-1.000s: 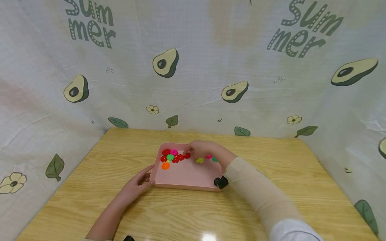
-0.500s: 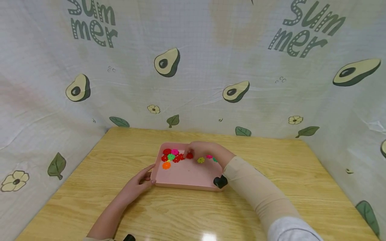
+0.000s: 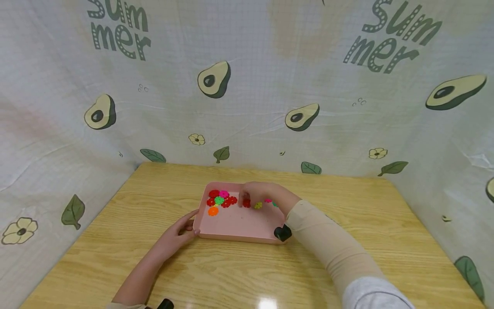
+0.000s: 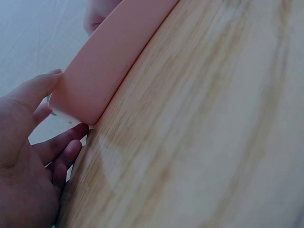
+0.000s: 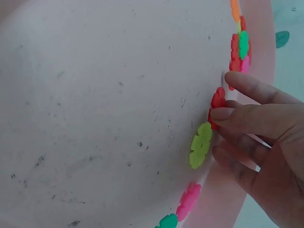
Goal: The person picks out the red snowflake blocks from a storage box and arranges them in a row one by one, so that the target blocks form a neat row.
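the near left corner of a pink tray (image 3: 239, 225) is being touched by the left hand (image 3: 175, 237), its thumb and fingers spread. inside, near the far wall, a red flower-shaped disc (image 5: 219, 97) is being touched by the thumb of the right hand (image 5: 270, 130); whether it is being pinched cannot be told. it is being flanked by a yellow-green disc (image 5: 201, 145).

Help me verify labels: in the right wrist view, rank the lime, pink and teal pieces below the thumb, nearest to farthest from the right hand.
1. Lime piece: just left of the right hand.
2. Pink piece: below lime.
3. Teal piece: lowest, at the bottom edge.
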### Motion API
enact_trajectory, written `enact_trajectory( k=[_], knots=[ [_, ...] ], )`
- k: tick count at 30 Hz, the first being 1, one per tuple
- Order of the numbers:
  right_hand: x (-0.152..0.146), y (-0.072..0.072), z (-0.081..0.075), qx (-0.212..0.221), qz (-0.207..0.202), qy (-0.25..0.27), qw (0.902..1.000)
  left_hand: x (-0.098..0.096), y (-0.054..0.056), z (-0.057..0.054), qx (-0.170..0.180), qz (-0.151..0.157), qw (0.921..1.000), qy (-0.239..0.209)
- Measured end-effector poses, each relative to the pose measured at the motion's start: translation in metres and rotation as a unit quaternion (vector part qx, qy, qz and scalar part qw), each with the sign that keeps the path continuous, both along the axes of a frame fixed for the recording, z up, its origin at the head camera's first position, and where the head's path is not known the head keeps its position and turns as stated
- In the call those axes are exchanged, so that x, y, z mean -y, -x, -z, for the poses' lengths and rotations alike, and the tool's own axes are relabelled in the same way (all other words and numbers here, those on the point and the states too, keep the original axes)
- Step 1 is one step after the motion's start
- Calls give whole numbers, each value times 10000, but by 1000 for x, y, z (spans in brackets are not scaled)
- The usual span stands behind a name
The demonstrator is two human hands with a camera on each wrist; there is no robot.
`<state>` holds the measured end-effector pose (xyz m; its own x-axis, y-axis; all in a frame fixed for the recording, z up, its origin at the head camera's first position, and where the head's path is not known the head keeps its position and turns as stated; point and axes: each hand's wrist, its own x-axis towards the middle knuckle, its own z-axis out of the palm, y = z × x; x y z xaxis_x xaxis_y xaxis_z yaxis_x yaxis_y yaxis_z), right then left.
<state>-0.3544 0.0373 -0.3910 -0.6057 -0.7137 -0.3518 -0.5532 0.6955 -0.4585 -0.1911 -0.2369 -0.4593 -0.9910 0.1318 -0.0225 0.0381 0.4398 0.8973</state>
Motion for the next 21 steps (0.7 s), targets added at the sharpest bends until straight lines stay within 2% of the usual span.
enact_trajectory(
  k=[21],
  knots=[
    [-8, -3, 1, 347, 274, 19, 9990, -1, 1, 0, -52, 7, 9999, 115]
  ],
)
